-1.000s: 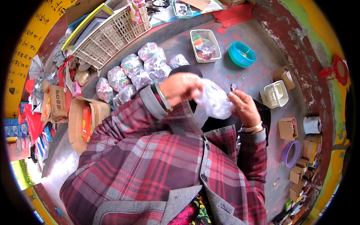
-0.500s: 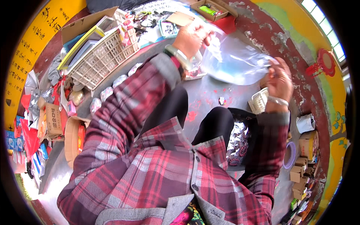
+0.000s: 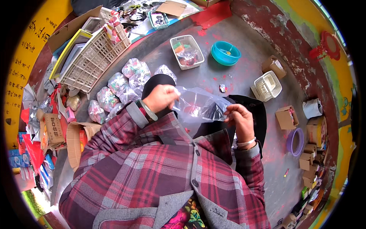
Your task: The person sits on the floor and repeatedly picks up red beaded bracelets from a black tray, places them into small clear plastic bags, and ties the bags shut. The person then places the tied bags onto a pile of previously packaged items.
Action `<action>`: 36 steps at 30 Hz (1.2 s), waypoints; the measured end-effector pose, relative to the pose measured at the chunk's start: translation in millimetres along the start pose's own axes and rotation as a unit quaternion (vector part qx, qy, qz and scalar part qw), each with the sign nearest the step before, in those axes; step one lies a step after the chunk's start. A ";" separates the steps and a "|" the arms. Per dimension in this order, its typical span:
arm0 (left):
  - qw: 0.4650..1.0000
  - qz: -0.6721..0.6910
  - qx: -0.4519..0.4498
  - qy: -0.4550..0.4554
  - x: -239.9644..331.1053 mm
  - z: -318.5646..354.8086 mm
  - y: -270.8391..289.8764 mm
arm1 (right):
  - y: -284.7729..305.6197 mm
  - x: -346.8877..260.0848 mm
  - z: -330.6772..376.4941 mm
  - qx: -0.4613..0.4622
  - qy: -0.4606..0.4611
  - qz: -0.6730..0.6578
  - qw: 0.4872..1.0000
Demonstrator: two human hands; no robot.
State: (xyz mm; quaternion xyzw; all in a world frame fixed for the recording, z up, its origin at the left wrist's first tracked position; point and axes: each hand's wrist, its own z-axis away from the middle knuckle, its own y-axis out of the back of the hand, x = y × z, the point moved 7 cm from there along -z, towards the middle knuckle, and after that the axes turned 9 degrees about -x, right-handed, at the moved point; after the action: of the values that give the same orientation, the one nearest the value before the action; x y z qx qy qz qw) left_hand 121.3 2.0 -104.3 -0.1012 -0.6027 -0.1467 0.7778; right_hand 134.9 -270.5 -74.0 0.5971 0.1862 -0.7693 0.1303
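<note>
A clear plastic bag (image 3: 200,103) is stretched between my two hands, over my lap. My left hand (image 3: 161,98) pinches its left edge, thumb against fingers. At the other edge, my right hand (image 3: 240,117) grips the bag between thumb and fingertips. The bag looks see-through, and dark cloth on my legs shows behind it. Left of my left hand lie several filled clear bags (image 3: 118,82) with colourful contents.
Ahead stand a white basket (image 3: 187,52) holding small packets and a teal basin (image 3: 225,53). To the right are a small cream basket (image 3: 268,86), cardboard boxes (image 3: 286,117) and a purple ring (image 3: 295,142). A large tilted crate (image 3: 95,57) stands at the left.
Both hands have come down and nearer to my body, bringing the clear bag from far ahead to over my lap. My view has shifted, showing the filled bags and teal basin more fully.
</note>
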 end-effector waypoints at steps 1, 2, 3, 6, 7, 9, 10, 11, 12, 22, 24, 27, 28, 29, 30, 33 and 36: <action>0.999 0.033 0.019 -0.011 8.3 1.5 4.2 | 2.8 -3.3 2.5 0.010 -0.005 -0.018 1.000; 0.998 0.061 0.024 -0.008 21.0 4.7 4.2 | 5.1 -2.5 2.3 0.008 -0.001 -0.044 0.999; 0.995 0.089 0.029 -0.018 31.7 7.6 2.4 | 3.1 -5.2 2.7 0.002 0.001 -0.063 0.998; 0.990 0.132 0.030 -0.030 66.6 20.0 -8.0 | -6.3 -24.4 7.8 0.003 0.018 -0.089 0.996; 0.991 0.132 0.024 -0.029 74.2 24.4 -11.1 | -8.7 -31.8 10.6 0.001 0.024 -0.087 0.996; 0.992 0.116 0.026 -0.032 92.7 34.8 -17.6 | -14.3 -49.5 17.4 0.003 0.041 -0.083 0.996; 0.993 0.108 0.027 -0.033 99.1 39.2 -20.7 | -15.2 -55.4 20.1 0.012 0.051 -0.075 0.996; 0.994 0.094 0.027 -0.043 104.5 42.5 -23.5 | -14.3 -58.2 21.1 0.013 0.057 -0.064 0.996; 0.995 0.075 0.033 -0.049 107.6 45.3 -25.7 | -13.8 -60.7 22.0 0.023 0.069 -0.060 0.996; 0.993 0.014 0.065 -0.094 149.0 49.2 -49.0 | -3.4 -119.2 54.1 0.137 0.253 0.029 0.957; 0.993 -0.021 0.057 -0.097 165.1 57.9 -54.1 | -2.2 -122.2 57.7 0.119 0.192 0.030 0.974; 0.992 -0.043 0.063 -0.098 171.3 67.6 -54.0 | -15.7 -118.4 61.5 0.089 0.104 0.068 0.988; 0.994 -0.040 0.065 -0.083 169.4 67.1 -51.8 | -18.1 -117.8 61.1 0.079 0.104 0.063 0.989; 0.995 -0.035 0.066 -0.066 166.5 66.9 -50.1 | -20.4 -117.7 60.4 0.079 0.103 0.069 0.989; 0.996 -0.031 0.068 -0.049 163.3 66.5 -49.3 | -22.4 -118.2 58.5 0.079 0.102 0.075 0.989; 0.997 -0.040 0.059 -0.018 156.8 63.4 -52.8 | -22.1 -122.8 50.2 0.079 0.083 0.056 0.992; 0.992 -0.105 0.065 -0.035 146.2 53.8 -54.3 | -19.5 -119.1 37.0 0.058 0.077 0.090 0.991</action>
State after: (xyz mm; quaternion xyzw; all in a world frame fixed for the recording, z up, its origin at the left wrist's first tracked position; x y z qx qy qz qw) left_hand 87.1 -46.3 49.7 0.0085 -0.6454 -0.1844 0.7412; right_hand 124.5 -272.0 51.7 0.6751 0.0966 -0.7159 0.1497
